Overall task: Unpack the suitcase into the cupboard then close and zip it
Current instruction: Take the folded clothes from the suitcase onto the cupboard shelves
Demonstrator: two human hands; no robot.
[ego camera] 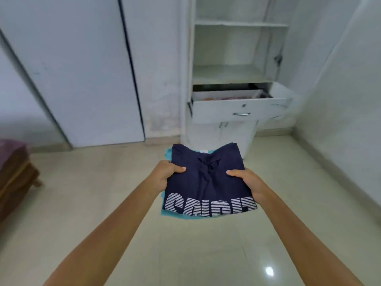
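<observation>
Furniture (14, 174) of brown wood with a purple cover stood at the far left edge, on the pale tiled floor (92, 203). Behind it ran tall white doors (78, 69) with a dark gap between them.

Next came the left hand (165, 174), its grip clenched on the left edge of a small stack of folded clothes, thumb on top and fingers underneath. The stack was held out in the air above the floor, in front of the cupboard. On top lay a navy shirt (208, 182), folded roughly square, slightly creased at the middle, with large white striped letters across its near edge, partly cut off by the fold. Under it a teal garment (171, 213) showed along the left and near edges. The right hand (247, 182) gripped the stack's right edge in the same way, thumb pressed on the navy cloth.

Beyond the clothes, the white cupboard (239, 48) stood open with bare shelves. Its drawer (237, 108) was pulled out, something orange-toned dimly visible inside. A white wall (340, 79) closed the right side.
</observation>
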